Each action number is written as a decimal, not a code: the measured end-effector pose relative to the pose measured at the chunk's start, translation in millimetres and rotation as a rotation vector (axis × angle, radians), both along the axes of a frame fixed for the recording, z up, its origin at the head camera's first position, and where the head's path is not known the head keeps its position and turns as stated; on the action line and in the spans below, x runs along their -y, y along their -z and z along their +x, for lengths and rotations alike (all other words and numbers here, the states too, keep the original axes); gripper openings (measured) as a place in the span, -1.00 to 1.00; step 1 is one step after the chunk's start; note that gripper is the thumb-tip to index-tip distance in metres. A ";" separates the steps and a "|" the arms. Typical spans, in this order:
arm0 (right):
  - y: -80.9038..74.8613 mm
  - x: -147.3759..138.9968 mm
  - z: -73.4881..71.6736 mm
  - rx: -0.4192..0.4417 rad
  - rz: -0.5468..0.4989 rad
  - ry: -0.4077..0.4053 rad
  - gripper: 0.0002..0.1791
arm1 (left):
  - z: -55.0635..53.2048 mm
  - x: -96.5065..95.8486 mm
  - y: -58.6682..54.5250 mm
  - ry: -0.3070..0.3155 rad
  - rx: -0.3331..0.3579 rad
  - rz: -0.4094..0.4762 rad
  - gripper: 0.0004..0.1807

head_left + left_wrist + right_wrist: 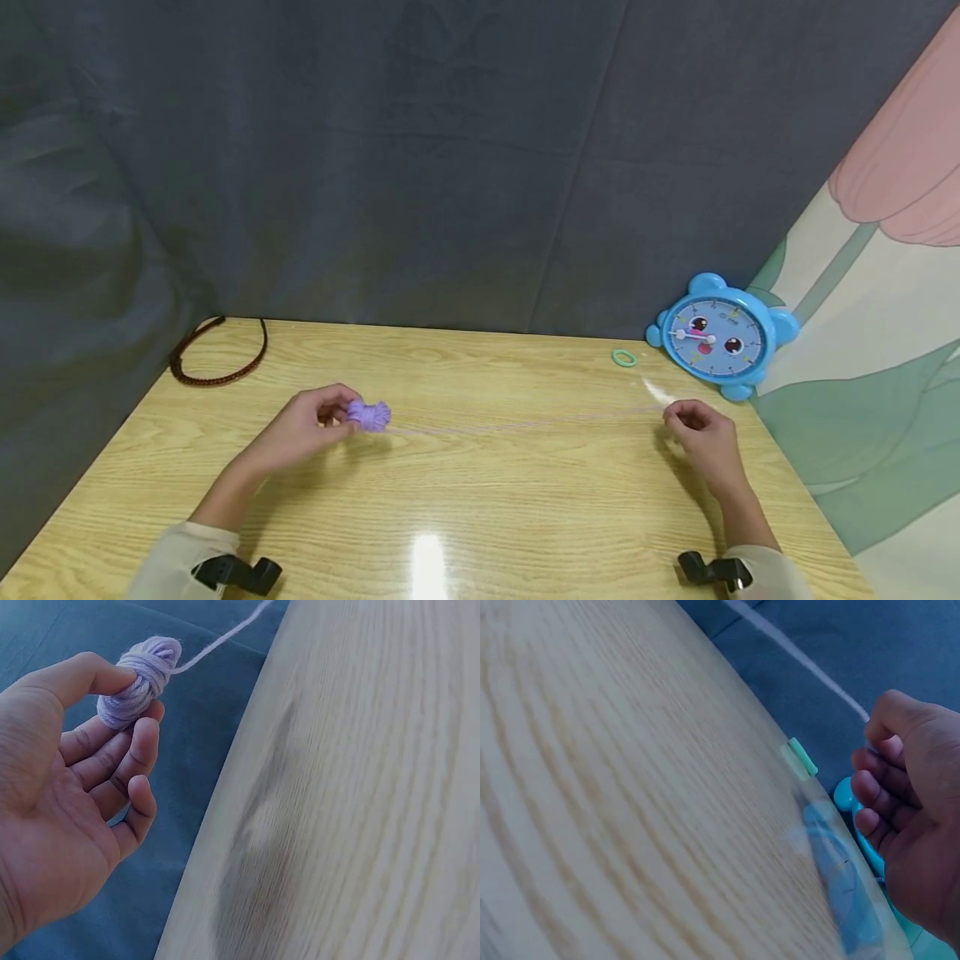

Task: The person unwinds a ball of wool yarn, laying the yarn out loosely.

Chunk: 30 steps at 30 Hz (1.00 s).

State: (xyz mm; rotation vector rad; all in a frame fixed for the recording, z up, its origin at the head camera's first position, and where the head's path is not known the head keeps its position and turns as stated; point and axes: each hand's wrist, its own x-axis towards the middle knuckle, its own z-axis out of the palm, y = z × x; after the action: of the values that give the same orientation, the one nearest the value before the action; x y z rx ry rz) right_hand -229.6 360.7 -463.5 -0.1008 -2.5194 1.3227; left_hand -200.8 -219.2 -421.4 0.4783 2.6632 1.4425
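A small wound bundle of lilac yarn is pinched between the thumb and fingers of my left hand, over the left half of the table. In the left wrist view the yarn bundle shows its wraps, and one strand leaves its top. That strand runs nearly straight across to my right hand, which pinches it between thumb and forefinger. The right wrist view shows the strand reaching the fingertips of the right hand; its tip is hidden there.
A blue animal-shaped toy clock lies at the table's back right corner. Beside it is a small green ring. A dark brown braided loop sits at the back left. Dark cloth hangs behind the wooden table.
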 end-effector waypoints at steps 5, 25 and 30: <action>0.9 2.7 0.9 0.066 0.121 -0.025 -0.77 | -3.4 -6.0 -3.6 0.009 -0.014 -0.007 -0.80; -42.3 176.1 -1.0 -0.248 -0.214 -0.483 -0.89 | -11.4 -33.8 -34.4 0.046 -0.082 0.056 -0.78; -34.4 234.1 3.6 -0.173 -0.271 -0.622 -0.87 | -10.6 -36.9 -33.6 0.046 -0.070 0.054 -0.76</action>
State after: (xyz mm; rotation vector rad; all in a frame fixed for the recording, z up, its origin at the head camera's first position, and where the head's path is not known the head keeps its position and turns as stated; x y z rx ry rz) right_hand -226.0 126.5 -429.1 0.7637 -2.2889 1.7940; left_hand -211.4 -182.3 -387.8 0.6008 2.6529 1.5162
